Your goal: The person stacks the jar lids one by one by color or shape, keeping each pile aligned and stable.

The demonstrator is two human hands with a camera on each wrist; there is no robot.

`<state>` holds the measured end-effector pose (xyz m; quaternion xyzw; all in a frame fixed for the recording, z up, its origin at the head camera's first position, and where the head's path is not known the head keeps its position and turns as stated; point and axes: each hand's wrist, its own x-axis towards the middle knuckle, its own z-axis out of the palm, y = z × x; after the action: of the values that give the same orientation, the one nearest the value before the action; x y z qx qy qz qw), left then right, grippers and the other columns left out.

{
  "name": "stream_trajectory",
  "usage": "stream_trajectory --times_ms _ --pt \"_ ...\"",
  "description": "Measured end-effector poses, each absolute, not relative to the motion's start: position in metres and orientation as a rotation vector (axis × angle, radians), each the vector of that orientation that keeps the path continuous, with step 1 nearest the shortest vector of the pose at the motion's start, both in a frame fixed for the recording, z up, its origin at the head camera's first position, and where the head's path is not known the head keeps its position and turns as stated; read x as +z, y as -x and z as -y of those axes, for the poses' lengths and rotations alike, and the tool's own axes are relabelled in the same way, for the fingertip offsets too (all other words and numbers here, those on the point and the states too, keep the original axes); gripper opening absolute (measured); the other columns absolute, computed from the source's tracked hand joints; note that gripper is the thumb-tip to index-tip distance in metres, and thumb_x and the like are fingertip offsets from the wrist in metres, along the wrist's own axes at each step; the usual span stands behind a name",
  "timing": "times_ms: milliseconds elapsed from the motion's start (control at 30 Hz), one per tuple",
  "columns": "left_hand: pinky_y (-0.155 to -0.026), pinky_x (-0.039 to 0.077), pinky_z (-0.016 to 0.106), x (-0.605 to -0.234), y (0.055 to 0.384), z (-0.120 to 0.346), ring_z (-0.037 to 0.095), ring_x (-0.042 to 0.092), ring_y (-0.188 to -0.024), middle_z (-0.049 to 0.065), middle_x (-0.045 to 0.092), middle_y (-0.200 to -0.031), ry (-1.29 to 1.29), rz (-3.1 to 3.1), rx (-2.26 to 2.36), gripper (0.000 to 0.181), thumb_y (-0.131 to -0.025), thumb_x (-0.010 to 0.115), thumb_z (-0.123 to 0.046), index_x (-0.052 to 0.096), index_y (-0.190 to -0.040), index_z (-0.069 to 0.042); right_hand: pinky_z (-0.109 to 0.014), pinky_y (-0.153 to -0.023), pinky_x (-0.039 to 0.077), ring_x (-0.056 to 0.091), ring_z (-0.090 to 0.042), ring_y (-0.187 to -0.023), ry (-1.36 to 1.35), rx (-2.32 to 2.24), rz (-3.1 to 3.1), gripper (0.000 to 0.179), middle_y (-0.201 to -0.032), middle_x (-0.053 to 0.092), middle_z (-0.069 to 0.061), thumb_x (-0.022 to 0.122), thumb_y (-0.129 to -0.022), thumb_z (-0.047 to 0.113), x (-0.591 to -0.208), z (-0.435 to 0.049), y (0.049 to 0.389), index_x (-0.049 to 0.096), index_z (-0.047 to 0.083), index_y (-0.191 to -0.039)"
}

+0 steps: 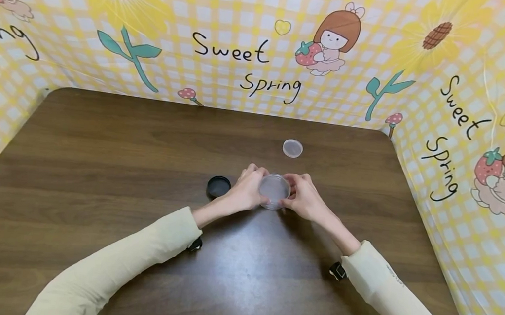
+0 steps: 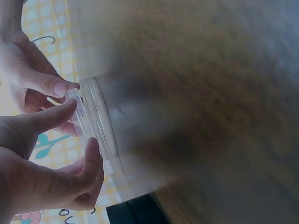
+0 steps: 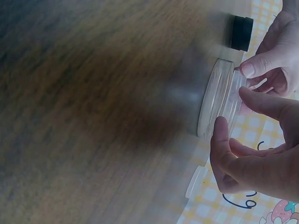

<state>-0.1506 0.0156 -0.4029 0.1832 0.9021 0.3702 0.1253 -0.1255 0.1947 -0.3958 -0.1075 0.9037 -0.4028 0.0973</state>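
Note:
Both hands hold a clear round plastic lid (image 1: 274, 189) between them, at the middle of the table. Under it, in the right wrist view, a shallow clear round dish (image 3: 214, 100) stands on the tabletop. My left hand (image 1: 247, 188) pinches the lid's left edge with thumb and fingers. On the opposite edge my right hand (image 1: 305, 195) grips in the same way. The lid lies on or just over the dish's rim; whether it is fully seated I cannot tell.
A round black cap or shallow pot (image 1: 219, 186) sits just left of my left hand. Farther back lies a smaller translucent disc (image 1: 292, 148). Patterned yellow cloth (image 1: 245, 23) walls the brown wooden table (image 1: 122, 167) at the back and sides.

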Motion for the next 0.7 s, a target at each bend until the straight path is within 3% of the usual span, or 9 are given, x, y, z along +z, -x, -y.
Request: stream_trajectory --times_ms 500,700 --pt "-0.092 0.042 0.042 -0.4066 0.1526 -0.0169 0.033 0.042 -0.111 0.019 0.043 -0.119 -0.487 -2.625 1.057 0.059 -0.069 0.086 -0.008 0.057 -0.120 0.002 -0.027 -0.074 0.053 0.063 -0.030 -0.092 0.341 -1.111 -2.699 0.054 -0.113 0.040 -0.028 0.074 -0.077 -0.004 -0.4002 -0.1927 0.1281 0.051 -0.013 -0.125" --pt "-0.091 0.041 0.043 -0.4049 0.1530 -0.0177 0.034 0.042 -0.106 0.019 0.043 -0.114 -0.553 -2.654 1.010 0.058 -0.067 0.086 -0.007 0.058 -0.116 0.004 -0.034 -0.085 0.048 0.051 -0.032 -0.108 0.371 -1.053 -2.754 0.055 -0.109 0.050 -0.029 0.078 -0.075 -0.001 -0.3997 -0.1925 0.1296 0.053 -0.013 -0.123"
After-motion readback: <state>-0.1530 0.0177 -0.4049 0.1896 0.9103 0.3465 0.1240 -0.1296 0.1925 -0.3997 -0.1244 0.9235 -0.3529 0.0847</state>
